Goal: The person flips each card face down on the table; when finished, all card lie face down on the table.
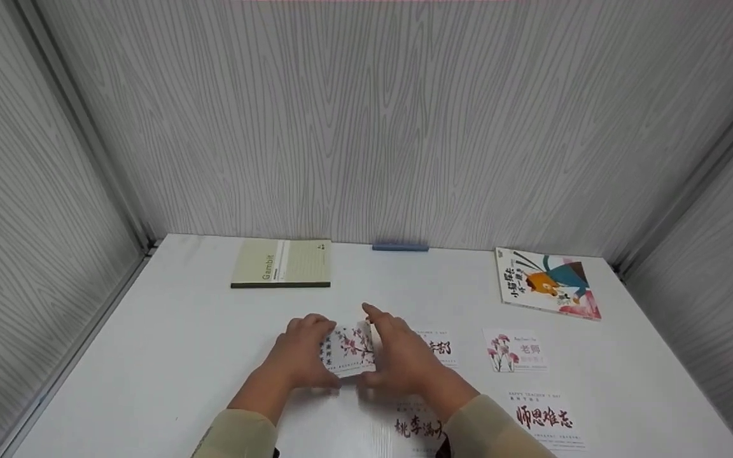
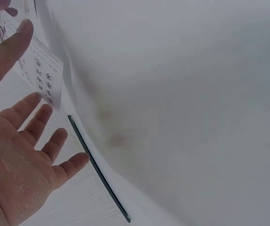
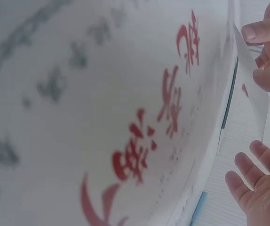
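A white card [image 1: 349, 346] printed with pink blossom branches and dark characters is held between both hands over the white table. My left hand [image 1: 306, 356] grips its left side. In the left wrist view, the thumb lies over the card [image 2: 50, 77] and the other fingers spread below. The right side of the card is held by my right hand [image 1: 408, 356]. From the right wrist view, the card [image 3: 261, 106] appears nearly edge-on, with the right thumb against it. Under the right forearm lies a card with red characters [image 1: 414, 427], partly covered.
Several more cards lie to the right: a partly hidden red-lettered card [image 1: 441, 347], a pink flower card [image 1: 516, 350] and another red-lettered card [image 1: 544, 420]. Farther back are a green notebook [image 1: 280, 264], a slim blue object [image 1: 400, 247] and a picture book [image 1: 548, 286]. Grey panels [image 1: 366, 127] enclose the table.
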`<state>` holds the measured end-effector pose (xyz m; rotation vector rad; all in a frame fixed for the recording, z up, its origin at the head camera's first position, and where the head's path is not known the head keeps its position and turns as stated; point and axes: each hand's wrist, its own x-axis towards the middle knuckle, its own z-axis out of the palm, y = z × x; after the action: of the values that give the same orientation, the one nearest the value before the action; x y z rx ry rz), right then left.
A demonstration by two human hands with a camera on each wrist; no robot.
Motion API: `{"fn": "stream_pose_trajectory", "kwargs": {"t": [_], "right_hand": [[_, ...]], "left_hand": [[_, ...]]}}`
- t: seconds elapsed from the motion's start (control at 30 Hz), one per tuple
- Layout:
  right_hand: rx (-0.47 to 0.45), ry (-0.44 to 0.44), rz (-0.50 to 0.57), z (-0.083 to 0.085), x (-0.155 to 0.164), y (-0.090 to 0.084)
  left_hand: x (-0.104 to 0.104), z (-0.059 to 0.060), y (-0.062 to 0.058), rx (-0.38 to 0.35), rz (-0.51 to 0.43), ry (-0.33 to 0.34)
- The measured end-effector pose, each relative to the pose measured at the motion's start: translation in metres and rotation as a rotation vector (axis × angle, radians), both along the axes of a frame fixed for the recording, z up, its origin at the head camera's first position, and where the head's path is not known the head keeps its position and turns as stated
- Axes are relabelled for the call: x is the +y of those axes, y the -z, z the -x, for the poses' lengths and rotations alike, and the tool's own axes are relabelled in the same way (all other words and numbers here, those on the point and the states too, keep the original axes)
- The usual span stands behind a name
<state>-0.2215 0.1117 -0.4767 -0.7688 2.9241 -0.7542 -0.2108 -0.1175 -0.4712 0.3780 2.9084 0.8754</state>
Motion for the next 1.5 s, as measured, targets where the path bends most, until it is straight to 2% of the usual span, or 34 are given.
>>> {"fn": "stream_pose_trajectory", "kwargs": {"t": [0.2,0.4,0.57,0.73,0.93,1.03,1.13,1.33,1.5], "right_hand": [[-0.003,-0.014,0.028,-0.001,0.006,-0.006],[-0.027,-0.015,0.109,-0.003,0.013,-0.005],[-0.046,-0.031,0.227,-0.001,0.017,-0.004],[-0.097,-0.018,0.283,-0.003,0.017,-0.002],[-0.165,-0.044,0.315,-0.003,0.014,-0.004],[-0.224,-0.057,0.339,-0.002,0.013,-0.006],[-0.270,-0.076,0.381,0.000,0.014,-0.007],[-0.307,-0.126,0.429,0.002,0.015,-0.009],[-0.297,-0.128,0.422,0.003,0.015,-0.012]], "left_hand": [[0.011,-0.001,-0.003,0.058,0.010,0.065],[0.015,0.000,-0.008,0.042,-0.007,0.083],[0.015,-0.001,-0.014,-0.023,-0.127,0.050],[0.017,-0.001,-0.019,-0.069,-0.272,0.015],[0.020,-0.001,-0.025,-0.093,-0.496,0.047],[0.022,0.000,-0.027,-0.110,-0.577,0.074],[0.023,0.001,-0.028,-0.139,-0.638,0.099],[0.021,0.002,-0.028,-0.194,-0.735,0.115],[0.016,0.004,-0.028,-0.213,-0.757,0.128]]}}
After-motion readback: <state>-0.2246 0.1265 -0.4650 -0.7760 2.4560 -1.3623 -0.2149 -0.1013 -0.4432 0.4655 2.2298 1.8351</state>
